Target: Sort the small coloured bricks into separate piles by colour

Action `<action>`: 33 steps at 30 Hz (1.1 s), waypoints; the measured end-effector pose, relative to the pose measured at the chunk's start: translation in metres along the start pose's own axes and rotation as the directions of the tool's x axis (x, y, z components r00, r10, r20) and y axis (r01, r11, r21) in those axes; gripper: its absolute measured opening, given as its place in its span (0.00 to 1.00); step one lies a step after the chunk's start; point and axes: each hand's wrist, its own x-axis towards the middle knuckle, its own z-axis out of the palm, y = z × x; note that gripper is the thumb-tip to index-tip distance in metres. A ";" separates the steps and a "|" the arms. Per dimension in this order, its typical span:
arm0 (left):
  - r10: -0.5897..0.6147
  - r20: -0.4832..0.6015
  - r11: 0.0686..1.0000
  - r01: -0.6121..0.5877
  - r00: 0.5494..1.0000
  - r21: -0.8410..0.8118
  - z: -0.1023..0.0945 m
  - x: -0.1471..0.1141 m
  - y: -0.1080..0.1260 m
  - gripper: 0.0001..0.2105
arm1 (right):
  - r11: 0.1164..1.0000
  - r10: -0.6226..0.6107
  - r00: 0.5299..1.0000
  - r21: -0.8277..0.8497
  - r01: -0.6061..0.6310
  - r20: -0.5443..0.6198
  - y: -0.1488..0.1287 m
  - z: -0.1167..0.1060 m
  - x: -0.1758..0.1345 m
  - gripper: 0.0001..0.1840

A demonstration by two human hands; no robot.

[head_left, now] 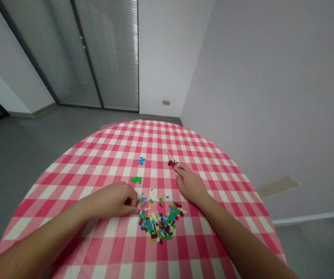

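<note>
Head view: round table, its cloth (76,164) checked in red and white. Pile (155,226) of small plastic pieces lies between the forearms, toward the near side; colours mixed: green, blue, brown, cream, yellow, some red. Dense at the near end, it thins into loose single pieces toward the far side.

Left hand (117,199): flat on its side at the left edge of the pile, fingers curled inward, thumb and fingertips next to the outlying pieces. Whether a piece is pinched there, cannot tell.

Right hand (191,184): beyond the pile and to its right, index finger extended, thumb drawn below it. Fingertip reaches the right end of the brown group (171,163); contact appears likely, grasp cannot be told.

Two further groups, sorted by colour, both apart from the pile. Green group (136,179): just past the left hand's knuckles. Blue group (141,161): farther out, left of the brown group and roughly level with it.

Surroundings: grey floor (53,133), glass partition (117,62) with blinds at far left, pale wall (271,97) on the right.
</note>
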 end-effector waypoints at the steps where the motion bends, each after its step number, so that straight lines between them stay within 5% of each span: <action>1: 0.005 -0.001 1.000 -0.005 1.000 -0.001 0.000 0.000 0.001 0.10 | 1.000 -0.005 1.000 0.007 0.005 -0.008 0.000 0.000 -0.001 0.22; 7: -0.021 0.056 1.000 0.022 0.998 -0.016 0.000 0.001 0.003 0.11 | 0.980 -0.049 0.999 0.193 0.049 -0.009 0.003 -0.005 -0.005 0.12; 12: -0.031 0.076 0.999 0.034 0.997 -0.038 -0.002 -0.001 0.003 0.14 | 0.943 -0.100 0.980 0.330 0.038 0.174 -0.001 -0.025 -0.010 0.07; 18: -0.040 0.091 0.999 0.037 0.995 0.026 0.003 0.000 0.011 0.14 | 0.844 -0.218 0.790 0.517 -0.142 0.573 0.001 -0.046 -0.019 0.06; 25: -0.046 0.052 0.989 0.038 0.998 0.141 0.012 0.005 0.014 0.16 | 0.869 -0.317 0.711 0.493 -0.048 0.627 0.006 -0.049 -0.021 0.08; 33: -0.098 0.007 0.970 0.093 0.995 0.227 0.016 0.009 0.016 0.18 | 0.897 -0.325 0.756 0.439 0.055 0.569 0.002 -0.042 -0.021 0.11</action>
